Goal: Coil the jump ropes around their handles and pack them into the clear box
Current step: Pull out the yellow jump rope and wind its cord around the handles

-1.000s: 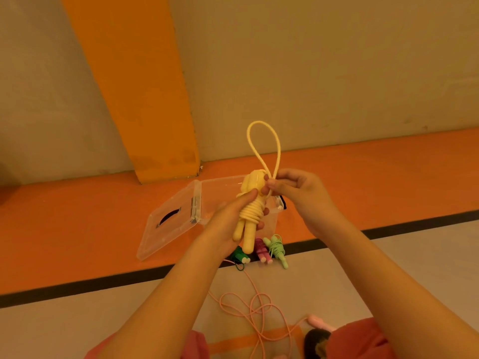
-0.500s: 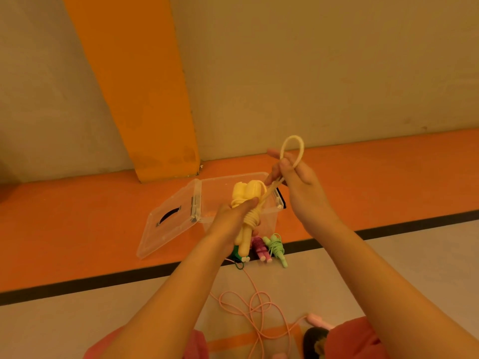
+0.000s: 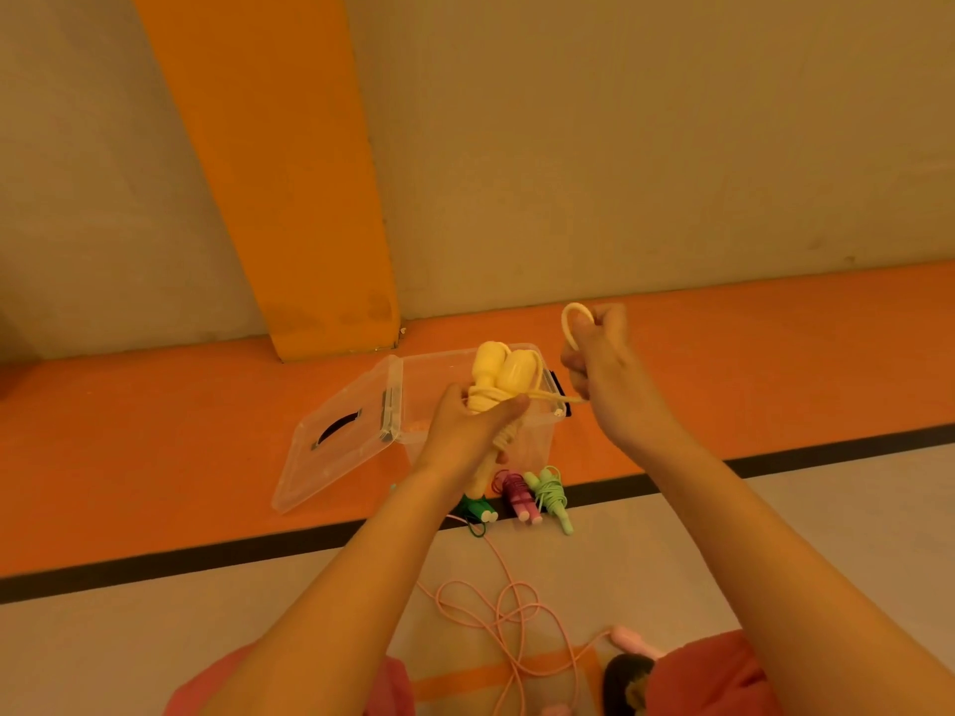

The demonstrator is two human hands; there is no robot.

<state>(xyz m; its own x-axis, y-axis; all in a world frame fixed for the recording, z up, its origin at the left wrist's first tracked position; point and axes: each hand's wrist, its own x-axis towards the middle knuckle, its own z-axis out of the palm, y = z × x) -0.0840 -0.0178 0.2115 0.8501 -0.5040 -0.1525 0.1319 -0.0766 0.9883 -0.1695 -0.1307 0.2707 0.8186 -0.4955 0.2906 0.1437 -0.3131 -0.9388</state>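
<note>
Above the clear box [image 3: 535, 444], the left hand [image 3: 465, 431] has its grip clenched round the yellow jump rope [image 3: 504, 377], handles near upright. Its tail runs sideways to the right hand [image 3: 610, 374], whose grip pinches the end loop, apparently taut.

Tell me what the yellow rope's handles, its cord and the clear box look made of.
Yellow handles: likely moulded plastic, smooth, soft sheen. Yellow cord: probably flexible PVC or rubber; it holds a smooth round loop. Clear box: rigid transparent plastic; the floor shows through its wall.
</note>
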